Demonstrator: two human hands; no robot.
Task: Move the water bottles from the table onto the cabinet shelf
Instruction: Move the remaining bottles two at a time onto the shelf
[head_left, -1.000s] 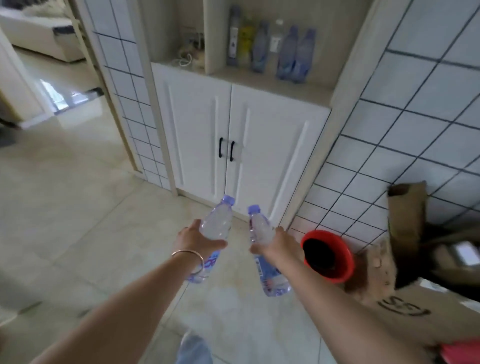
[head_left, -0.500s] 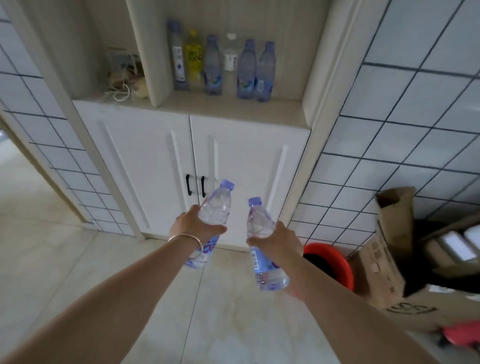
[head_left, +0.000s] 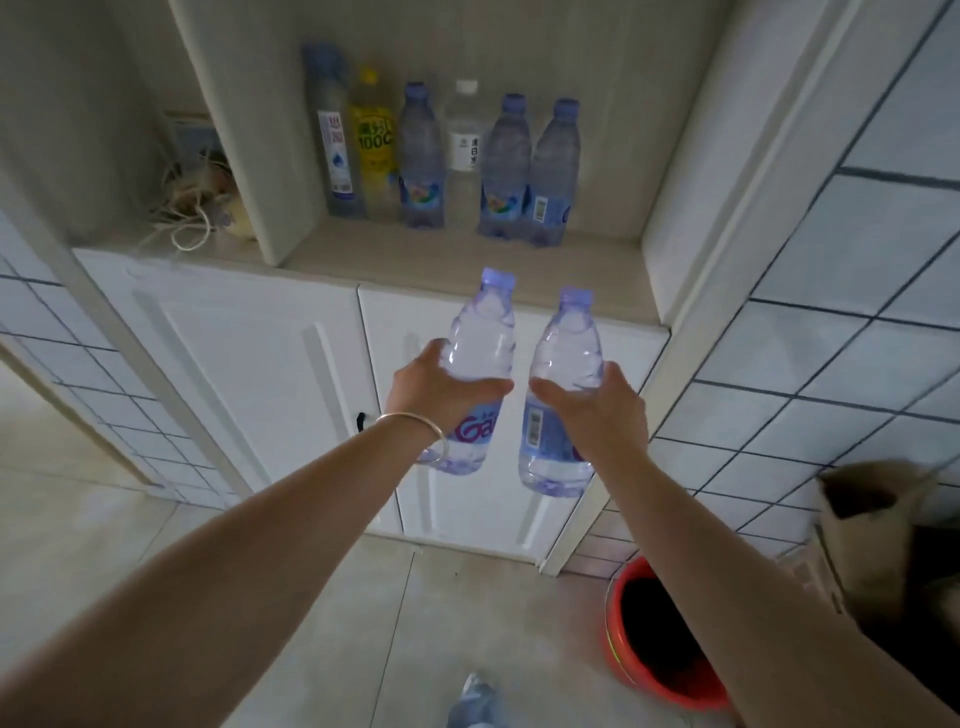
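My left hand (head_left: 435, 387), with a metal bangle on the wrist, grips a clear water bottle (head_left: 480, 332) with a lilac cap. My right hand (head_left: 597, 410) grips a second such bottle (head_left: 566, 343). Both bottles are held upright, side by side, just in front of and below the cabinet shelf (head_left: 395, 260). At the back of the shelf stand several bottles: three lilac-capped water bottles (head_left: 506, 171), a yellow drink bottle (head_left: 375, 140), a white-capped bottle (head_left: 464, 135) and a tall clear bottle (head_left: 332, 135).
White double doors (head_left: 270, 374) close the cabinet below the shelf. A divider panel (head_left: 249, 119) separates a left niche holding tangled cord (head_left: 189, 208). A red bucket (head_left: 623, 670) and cardboard boxes (head_left: 872, 525) sit on the floor at right. Tiled walls flank the cabinet.
I have come closer to the cabinet. Both hands have risen with their bottles toward the shelf's front edge, and the bottles now stand more upright.
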